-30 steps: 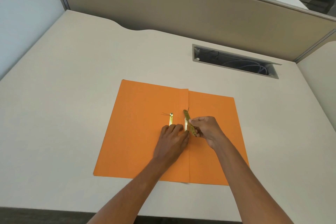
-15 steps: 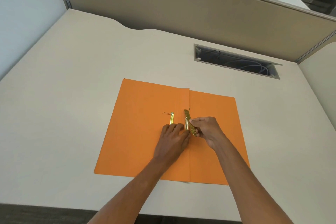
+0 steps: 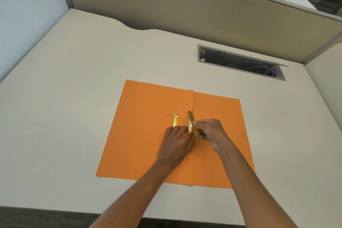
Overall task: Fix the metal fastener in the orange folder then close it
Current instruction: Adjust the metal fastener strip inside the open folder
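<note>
Left hand (image 3: 176, 138) pressed flat, fingers spread, on the open orange card folder (image 3: 148, 135) mid-tabletop beside its centre fold; right hand (image 3: 209, 132) pinching the tilted brass fastener bar (image 3: 193, 123); step judged fitting, next lowering it flat over the prongs.

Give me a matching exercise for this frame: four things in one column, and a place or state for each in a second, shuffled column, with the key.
Things:
1. orange folder
2. left hand
3. right hand
4. cable slot

Places or states:
A. pinches a gold perforated metal bar, tilted up off the folder
B. recessed in the desk, far right, cables inside
C. lies open and flat on the desk
D. rests palm down on the folder, fingers by the fold

Pairs: 1-C, 2-D, 3-A, 4-B
</note>
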A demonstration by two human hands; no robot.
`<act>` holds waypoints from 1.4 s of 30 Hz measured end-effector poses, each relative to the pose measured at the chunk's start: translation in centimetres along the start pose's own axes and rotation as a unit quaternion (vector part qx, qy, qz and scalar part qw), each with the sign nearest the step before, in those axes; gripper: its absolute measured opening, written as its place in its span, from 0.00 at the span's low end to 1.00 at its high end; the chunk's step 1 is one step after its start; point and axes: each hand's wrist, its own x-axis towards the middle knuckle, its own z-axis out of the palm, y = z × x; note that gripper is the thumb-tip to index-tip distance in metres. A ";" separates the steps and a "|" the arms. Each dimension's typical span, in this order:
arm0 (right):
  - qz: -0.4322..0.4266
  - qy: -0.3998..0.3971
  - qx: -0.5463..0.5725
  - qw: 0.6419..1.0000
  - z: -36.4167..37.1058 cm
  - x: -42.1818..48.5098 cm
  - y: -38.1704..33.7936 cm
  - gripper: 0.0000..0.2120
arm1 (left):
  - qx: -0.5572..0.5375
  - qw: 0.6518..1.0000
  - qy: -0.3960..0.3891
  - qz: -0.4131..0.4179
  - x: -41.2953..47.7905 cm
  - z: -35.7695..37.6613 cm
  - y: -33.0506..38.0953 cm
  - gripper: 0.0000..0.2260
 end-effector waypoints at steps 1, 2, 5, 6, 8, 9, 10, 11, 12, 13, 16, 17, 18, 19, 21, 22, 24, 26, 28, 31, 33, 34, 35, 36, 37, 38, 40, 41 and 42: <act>0.001 0.000 0.002 1.000 0.0 0.0 0.0 0.07 | 0.002 1.000 0.002 0.001 0.0 0.0 0.0 0.11; 0.002 -0.001 0.004 1.000 0.0 0.0 0.0 0.08 | 0.002 1.000 0.004 0.000 0.0 0.0 0.1 0.11; 0.006 0.000 0.009 1.000 -0.1 -0.1 0.1 0.07 | 0.007 1.000 0.007 0.001 0.0 0.0 0.1 0.11; 0.007 0.001 0.009 1.000 -0.1 -0.2 0.0 0.07 | 0.009 1.000 0.007 0.001 0.0 0.0 0.1 0.11; 0.006 0.004 0.010 1.000 0.0 -0.2 0.0 0.07 | 0.010 1.000 0.006 0.002 0.0 0.0 0.2 0.11; 0.005 0.006 0.009 1.000 0.0 -0.2 0.0 0.08 | 0.011 1.000 0.005 0.002 0.0 0.0 0.2 0.11; 0.004 0.009 0.008 1.000 0.1 -0.2 0.0 0.08 | 0.012 1.000 0.004 0.002 0.0 -0.1 0.2 0.11; 0.003 0.011 0.006 1.000 0.1 -0.3 0.0 0.08 | 0.013 1.000 0.003 0.002 0.0 -0.1 0.2 0.11; 0.001 0.014 0.003 1.000 0.2 -0.3 0.0 0.08 | 0.015 1.000 0.003 0.002 0.0 -0.1 0.2 0.12; -0.002 0.016 -0.001 1.000 0.2 -0.3 0.0 0.08 | 0.016 1.000 0.003 0.002 0.0 -0.1 0.3 0.12; -0.011 0.016 -0.012 1.000 0.2 -0.4 0.1 0.08 | 0.014 1.000 0.001 0.000 0.0 -0.1 0.3 0.12; -0.013 0.017 -0.014 1.000 0.2 -0.4 0.1 0.07 | 0.012 1.000 0.000 -0.001 0.0 -0.1 0.3 0.12; -0.014 0.017 -0.016 1.000 0.1 -0.4 0.2 0.07 | 0.010 1.000 -0.001 -0.003 0.0 -0.1 0.2 0.12; -0.013 0.017 -0.016 1.000 0.1 -0.5 0.3 0.06 | 0.008 1.000 -0.002 -0.005 0.0 -0.1 0.2 0.12; -0.012 0.020 -0.015 1.000 0.0 -0.4 0.4 0.06 | 0.002 1.000 -0.001 -0.008 0.0 -0.1 0.2 0.12; -0.013 0.021 -0.016 1.000 -0.1 -0.4 0.5 0.07 | -0.001 1.000 0.000 -0.009 0.0 -0.1 0.2 0.11; -0.020 0.021 -0.020 0.999 -0.1 -0.3 0.6 0.07 | -0.008 1.000 0.000 -0.014 0.0 -0.1 0.2 0.11; -0.029 0.022 -0.026 0.999 0.0 -0.4 0.6 0.07 | -0.012 1.000 -0.004 -0.017 0.0 -0.2 0.1 0.11; -0.036 0.026 -0.029 0.999 0.1 -0.4 0.7 0.08 | -0.014 1.000 -0.008 -0.016 0.0 -0.2 0.0 0.11; -0.042 0.033 -0.028 0.998 0.1 -0.5 0.8 0.08 | -0.020 1.000 -0.011 -0.017 0.0 -0.3 0.0 0.11; -0.042 0.037 -0.022 0.998 0.2 -0.5 0.8 0.08 | -0.024 0.999 -0.013 -0.018 0.0 -0.4 0.0 0.11; -0.041 0.038 -0.018 0.998 0.3 -0.6 0.7 0.07 | -0.025 0.999 -0.015 -0.020 0.0 -0.4 0.0 0.11; -0.041 0.039 -0.014 0.998 0.4 -0.6 0.7 0.07 | -0.026 0.999 -0.017 -0.021 0.0 -0.4 0.0 0.11; -0.041 0.041 -0.015 0.998 0.4 -0.6 0.7 0.07 | -0.029 0.999 -0.017 -0.023 0.0 -0.4 0.0 0.11; -0.044 0.044 -0.020 0.998 0.5 -0.6 0.7 0.08 | -0.034 0.999 -0.017 -0.024 0.0 -0.4 0.0 0.11; -0.047 0.047 -0.027 0.997 0.5 -0.6 0.7 0.08 | -0.037 0.999 -0.017 -0.024 0.0 -0.4 0.0 0.11; -0.052 0.048 -0.035 0.997 0.6 -0.6 0.7 0.09 | -0.042 0.999 -0.017 -0.023 0.0 -0.5 -0.1 0.11; -0.051 0.047 -0.032 0.997 0.6 -0.6 0.7 0.09 | -0.046 0.999 -0.017 -0.023 0.0 -0.5 -0.1 0.10; -0.050 0.045 -0.028 0.997 0.6 -0.7 0.7 0.09 | -0.053 0.998 -0.016 -0.023 0.0 -0.6 -0.1 0.10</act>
